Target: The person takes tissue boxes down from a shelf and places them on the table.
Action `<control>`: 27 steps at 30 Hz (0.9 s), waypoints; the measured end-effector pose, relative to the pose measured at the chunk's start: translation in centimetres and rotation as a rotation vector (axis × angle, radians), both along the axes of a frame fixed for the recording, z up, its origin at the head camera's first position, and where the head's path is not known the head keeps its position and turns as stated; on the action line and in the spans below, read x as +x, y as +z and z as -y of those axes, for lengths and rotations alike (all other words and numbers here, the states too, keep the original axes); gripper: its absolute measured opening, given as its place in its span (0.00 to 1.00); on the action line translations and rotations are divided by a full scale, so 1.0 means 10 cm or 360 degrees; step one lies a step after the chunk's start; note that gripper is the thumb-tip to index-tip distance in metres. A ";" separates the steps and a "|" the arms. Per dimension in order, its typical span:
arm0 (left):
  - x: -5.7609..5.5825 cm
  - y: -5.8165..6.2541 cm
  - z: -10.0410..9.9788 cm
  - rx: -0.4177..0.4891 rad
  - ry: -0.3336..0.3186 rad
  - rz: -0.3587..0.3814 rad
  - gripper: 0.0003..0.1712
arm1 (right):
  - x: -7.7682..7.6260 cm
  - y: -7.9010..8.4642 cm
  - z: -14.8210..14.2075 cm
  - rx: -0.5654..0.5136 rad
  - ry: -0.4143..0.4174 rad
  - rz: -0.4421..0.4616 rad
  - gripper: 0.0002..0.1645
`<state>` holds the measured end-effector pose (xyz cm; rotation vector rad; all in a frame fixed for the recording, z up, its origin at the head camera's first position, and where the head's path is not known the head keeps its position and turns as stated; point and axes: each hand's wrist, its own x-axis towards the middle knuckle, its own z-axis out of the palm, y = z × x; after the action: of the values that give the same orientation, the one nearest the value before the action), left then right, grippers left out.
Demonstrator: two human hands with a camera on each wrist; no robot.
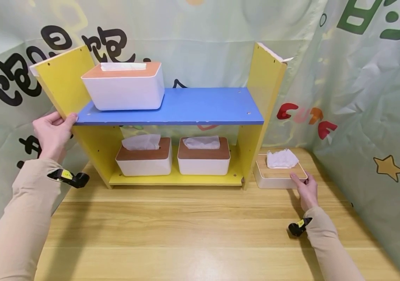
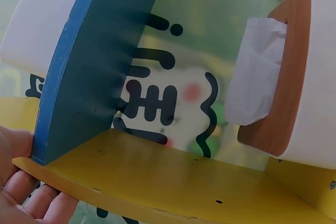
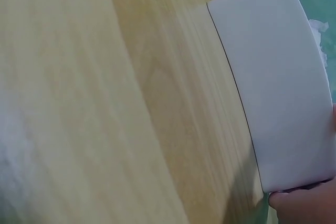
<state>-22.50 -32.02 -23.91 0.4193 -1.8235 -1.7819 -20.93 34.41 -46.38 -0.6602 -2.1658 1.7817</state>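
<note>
A small yellow and blue shelf [image 1: 172, 106] stands on the wooden table. My left hand [image 1: 53, 130] grips the front edge of its left side panel, the thumb by the end of the blue board [image 2: 79, 72] and the fingers curled behind the panel. At the shelf's right, my right hand [image 1: 307, 190] holds the right end of a white tissue box [image 1: 274, 183] with a light wooden lid and a tissue sticking out. In the right wrist view, the fingers [image 3: 304, 203] lie against the end of that box [image 3: 273, 87], which rests on the table.
A larger tissue box [image 1: 126, 91] sits on the blue board's left part. Below, two brown-lidded tissue boxes, one left [image 1: 145, 166] and one right [image 1: 203, 166], stand on the yellow bottom board. A printed cloth [image 1: 207, 23] hangs behind and along the sides of the table [image 1: 186, 230].
</note>
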 end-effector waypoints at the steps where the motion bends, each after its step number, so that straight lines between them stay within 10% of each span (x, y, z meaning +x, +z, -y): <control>1: 0.00 0.00 0.00 -0.0003 0.0002 0.0001 0.30 | 0.00 0.00 0.00 -0.0002 0.0002 0.0001 0.46; 22: 0.00 0.01 0.01 -0.0045 -0.0007 0.0028 0.31 | -0.01 0.01 -0.05 -0.0379 0.0039 -0.0023 0.45; 27: -0.01 0.00 0.01 -0.0056 0.0011 0.0020 0.31 | 0.01 0.06 -0.09 -0.0650 -0.0001 -0.0163 0.25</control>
<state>-22.58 -32.14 -23.92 0.4232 -1.8567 -1.7441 -20.87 35.34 -45.82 -0.6364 -1.7481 2.2284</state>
